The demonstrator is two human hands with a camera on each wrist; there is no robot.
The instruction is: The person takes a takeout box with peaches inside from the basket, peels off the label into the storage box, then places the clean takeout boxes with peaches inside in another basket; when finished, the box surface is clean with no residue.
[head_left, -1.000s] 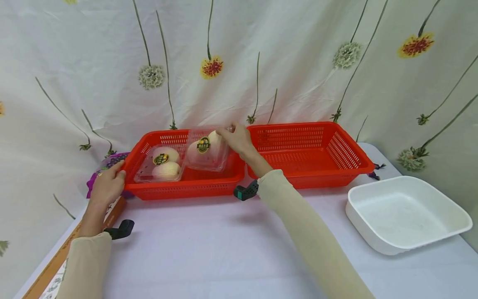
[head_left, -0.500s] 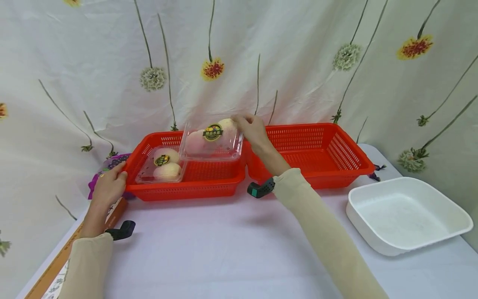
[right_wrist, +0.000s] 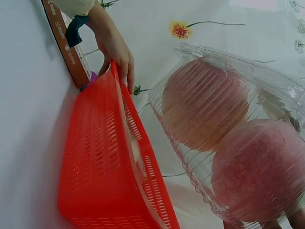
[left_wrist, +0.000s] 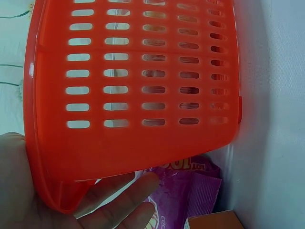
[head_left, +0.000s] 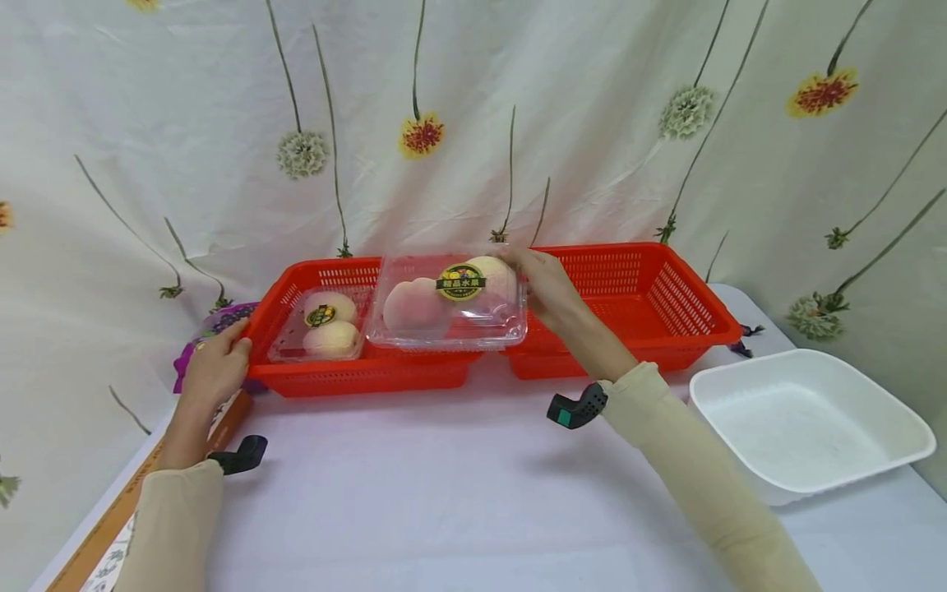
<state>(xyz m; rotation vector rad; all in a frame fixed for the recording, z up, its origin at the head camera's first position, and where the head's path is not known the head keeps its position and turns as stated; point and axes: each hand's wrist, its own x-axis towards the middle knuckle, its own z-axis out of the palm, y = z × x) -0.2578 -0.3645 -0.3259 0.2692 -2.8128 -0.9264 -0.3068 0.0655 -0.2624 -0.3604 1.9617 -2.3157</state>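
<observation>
My right hand (head_left: 549, 286) grips the right side of a clear plastic clamshell box of peaches (head_left: 444, 325). A round fruit label sits on its lid, and large pink peaches fill the box in the right wrist view. It is held over the inner ends of two red baskets. My left hand (head_left: 216, 367) grips the left end of the left red basket (head_left: 362, 381), the rim between thumb and fingers (left_wrist: 112, 202). Inside that basket lies another clamshell box of peaches (head_left: 325, 327), with a similar label. The held box hides part of both baskets.
To the right stands another red basket (head_left: 629, 358). A white plastic basin (head_left: 747, 460) sits at the front right, partly behind my sleeve. Beyond my left hand lie a purple packet (left_wrist: 176, 195) and a brown cardboard box (head_left: 233, 413). Flowered cloth hangs behind.
My right hand has lifted the clamshell box of peaches out of the left basket and brought it rightward and nearer. The left hand keeps its hold on the basket end.
</observation>
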